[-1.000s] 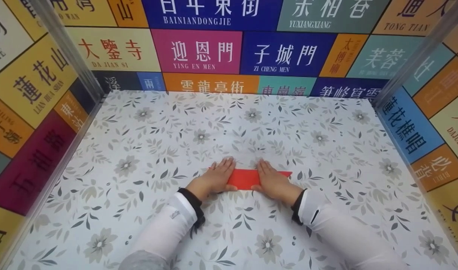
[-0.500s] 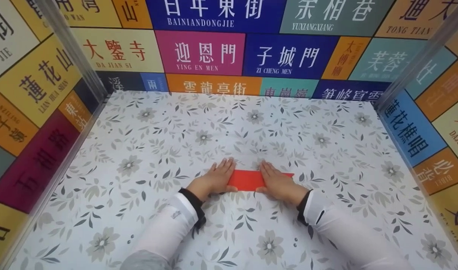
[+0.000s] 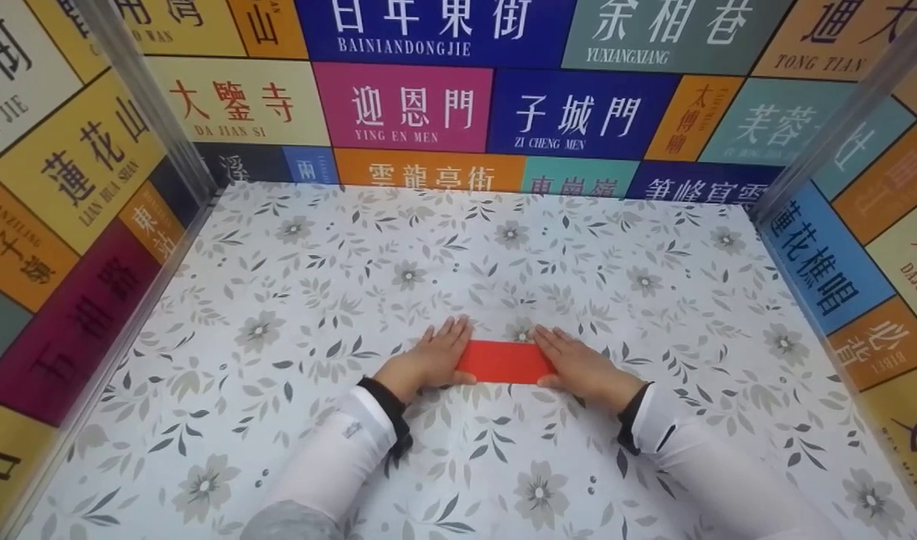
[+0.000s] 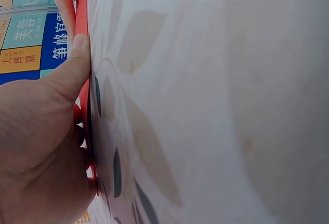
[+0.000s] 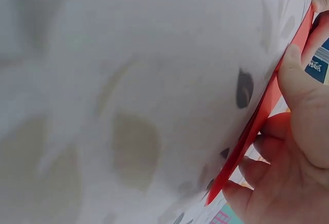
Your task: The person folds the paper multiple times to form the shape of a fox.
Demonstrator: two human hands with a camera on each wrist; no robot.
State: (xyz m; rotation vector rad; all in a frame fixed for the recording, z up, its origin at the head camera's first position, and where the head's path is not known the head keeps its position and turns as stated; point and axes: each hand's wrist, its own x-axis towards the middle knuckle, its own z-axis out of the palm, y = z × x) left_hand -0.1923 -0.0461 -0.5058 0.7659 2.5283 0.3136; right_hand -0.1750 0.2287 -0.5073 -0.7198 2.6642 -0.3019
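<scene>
A folded red paper lies flat on the bench, its layers slightly parted at the right end in the right wrist view. The left hand lies over the paper's left end and the right hand over its right end, fingers straight and pressing down, pinching nothing; each thumb rests along the paper's near edge. Nearer the person than the paper come black cuffs and white sleeves. All round the paper spreads a leaf-and-flower print. Well beyond it stands a wall of coloured name panels, with clear corner strips to either side.
</scene>
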